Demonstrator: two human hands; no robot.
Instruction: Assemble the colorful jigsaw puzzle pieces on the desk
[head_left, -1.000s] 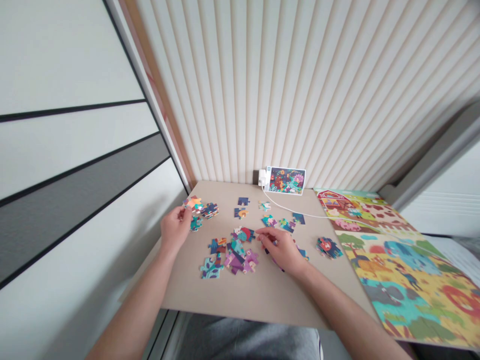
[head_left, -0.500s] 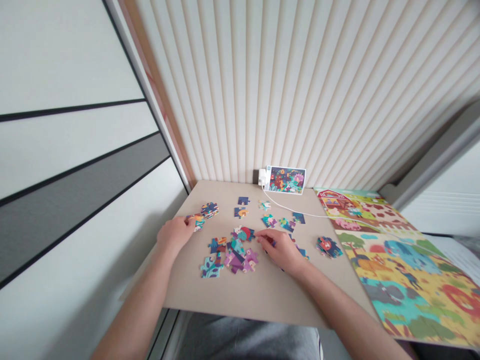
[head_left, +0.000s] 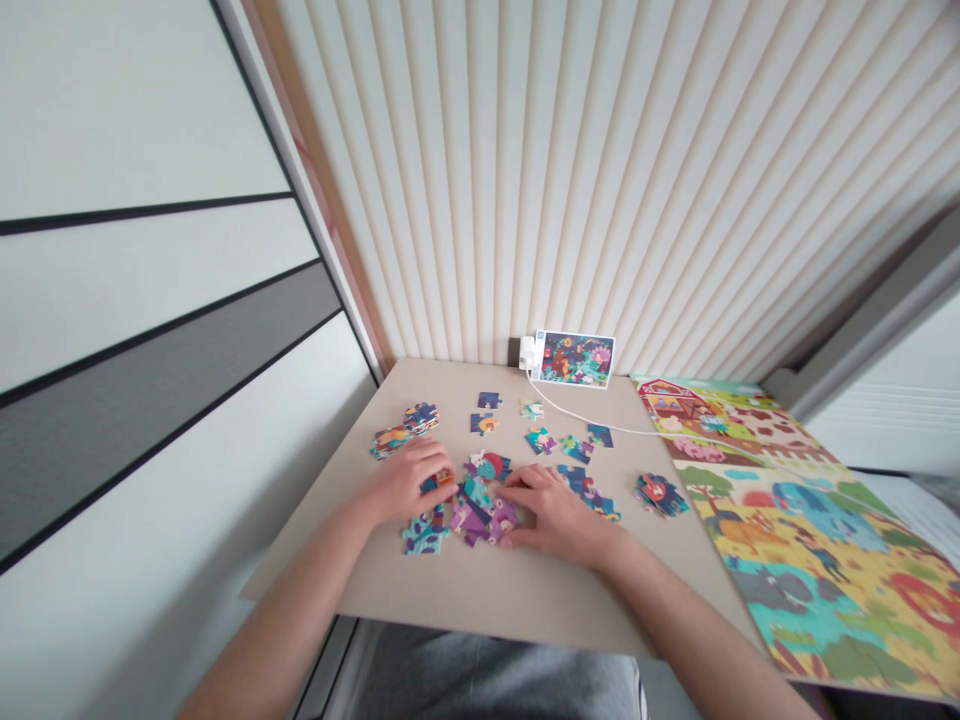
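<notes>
Colourful jigsaw pieces lie on a beige board. My left hand (head_left: 411,480) is over a dark blue and orange piece (head_left: 445,478), its fingers partly curled around it. Below that hand sits a teal patterned piece (head_left: 424,535). My right hand (head_left: 551,510) has thumb and fingers apart at the right edge of the central purple and teal cluster (head_left: 474,508), touching it. Just behind the right hand is a joined group of dark blue pieces (head_left: 589,490). Two small stacks, one multicoloured (head_left: 421,417) and one orange (head_left: 391,440), stand at the back left.
A picture card (head_left: 576,359) leans on the ribbed wall beside a white charger (head_left: 527,352), whose cable runs right. Loose pieces (head_left: 576,448) lie mid-board. A dark stack with a red figure (head_left: 660,495) is at right, near finished animal puzzles (head_left: 832,560).
My left hand has moved right and nearer, from the back-left pieces to the piece beside the cluster. My right hand has shifted slightly down with fingers spread, uncovering the dark blue group.
</notes>
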